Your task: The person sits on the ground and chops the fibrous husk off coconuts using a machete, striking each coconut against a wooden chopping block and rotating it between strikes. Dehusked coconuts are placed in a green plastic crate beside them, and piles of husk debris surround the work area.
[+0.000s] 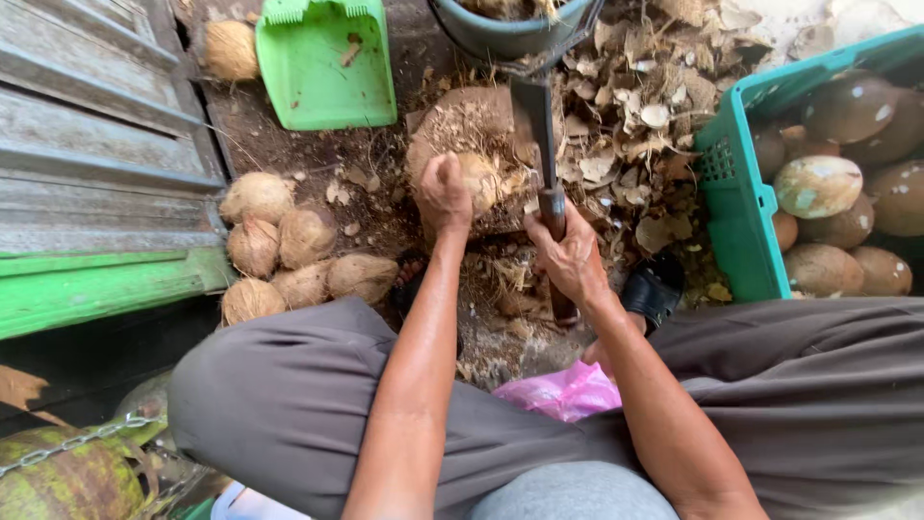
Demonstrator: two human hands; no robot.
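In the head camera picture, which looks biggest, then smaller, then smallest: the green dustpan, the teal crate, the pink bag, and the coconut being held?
1. Teal crate, though the picture's edge cuts it off.
2. Green dustpan.
3. Pink bag, partly hidden by the arm.
4. Coconut in the left hand.
The bag lies nearer the camera, so its rank over the coconut is unsure.

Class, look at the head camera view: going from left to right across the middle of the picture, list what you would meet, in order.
Green wooden plank → pile of husked coconuts → left hand holding a coconut on the chopping block → right hand gripping the cleaver → green crate of coconuts.
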